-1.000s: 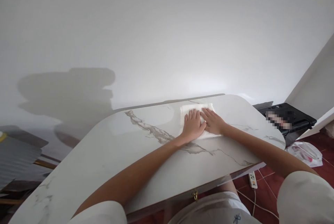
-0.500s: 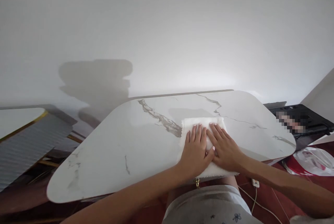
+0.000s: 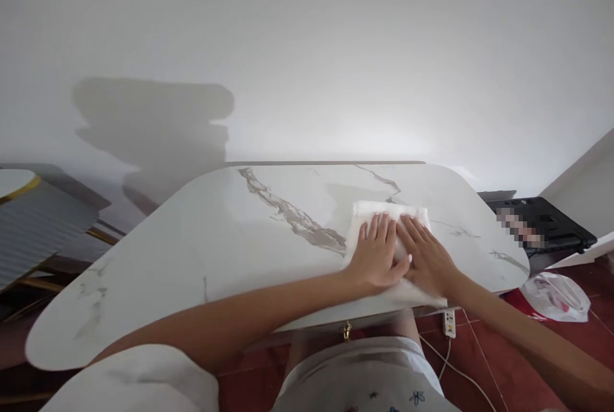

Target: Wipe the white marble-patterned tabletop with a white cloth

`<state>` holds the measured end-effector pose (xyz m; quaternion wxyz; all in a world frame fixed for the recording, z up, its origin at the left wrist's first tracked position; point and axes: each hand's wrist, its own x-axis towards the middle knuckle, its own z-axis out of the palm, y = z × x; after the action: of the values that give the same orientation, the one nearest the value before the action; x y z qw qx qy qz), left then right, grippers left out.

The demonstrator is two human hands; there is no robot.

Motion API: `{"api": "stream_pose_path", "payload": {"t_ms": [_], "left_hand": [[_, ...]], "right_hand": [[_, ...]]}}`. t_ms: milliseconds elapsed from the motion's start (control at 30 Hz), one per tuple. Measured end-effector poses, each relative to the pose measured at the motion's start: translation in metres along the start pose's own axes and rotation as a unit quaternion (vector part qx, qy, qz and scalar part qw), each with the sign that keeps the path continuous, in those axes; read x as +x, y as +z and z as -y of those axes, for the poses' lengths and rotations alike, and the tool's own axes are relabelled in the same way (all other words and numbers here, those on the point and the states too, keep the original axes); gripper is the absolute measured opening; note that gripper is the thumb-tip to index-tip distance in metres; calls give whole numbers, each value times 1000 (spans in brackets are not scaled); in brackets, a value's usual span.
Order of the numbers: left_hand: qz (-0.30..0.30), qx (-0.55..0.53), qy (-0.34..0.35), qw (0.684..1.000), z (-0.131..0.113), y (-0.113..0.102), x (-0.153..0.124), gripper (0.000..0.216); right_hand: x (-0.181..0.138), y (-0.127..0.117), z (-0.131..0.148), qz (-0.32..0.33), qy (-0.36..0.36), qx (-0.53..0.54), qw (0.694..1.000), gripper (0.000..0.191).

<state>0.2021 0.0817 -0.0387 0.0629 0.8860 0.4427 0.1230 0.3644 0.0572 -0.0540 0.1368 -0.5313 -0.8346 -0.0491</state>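
Observation:
A white towel (image 3: 364, 207), folded into a rough rectangle, lies flat on a white marble-patterned tabletop (image 3: 158, 258). Both palms press down on it side by side. My left hand (image 3: 377, 255) rests on the towel's left half, fingers stretched forward and thumb reaching right. On the right half lies my right hand (image 3: 425, 255), also flat with its fingers extended. The left thumb comes close to the right hand, and whether they touch I cannot tell. Neither hand grips the cloth. Its front right corner reaches the table's near edge.
Behind the table stands a white wall (image 3: 307, 66). At right are a black case (image 3: 561, 220) and a white-and-red plastic bag (image 3: 559, 297) on the red tiled floor. A power strip (image 3: 449, 324) with a cable lies below. At left is a gold-edged furniture piece (image 3: 29, 189).
Both hands and the towel have moved to the right and slightly away from me along the tabletop. The camera view has shifted, and my left sleeve now shows.

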Motion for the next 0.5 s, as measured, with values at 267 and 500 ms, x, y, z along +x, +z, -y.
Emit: {"api": "stream_pose_path", "payload": {"t_ms": [267, 500], "left_hand": [[-28, 28, -25, 999, 59, 2, 95, 62], [-20, 28, -21, 999, 111, -3, 170, 56]], "right_hand": [[104, 24, -55, 16, 12, -4, 1000, 65], [186, 41, -81, 4, 76, -25, 997, 59]]}}
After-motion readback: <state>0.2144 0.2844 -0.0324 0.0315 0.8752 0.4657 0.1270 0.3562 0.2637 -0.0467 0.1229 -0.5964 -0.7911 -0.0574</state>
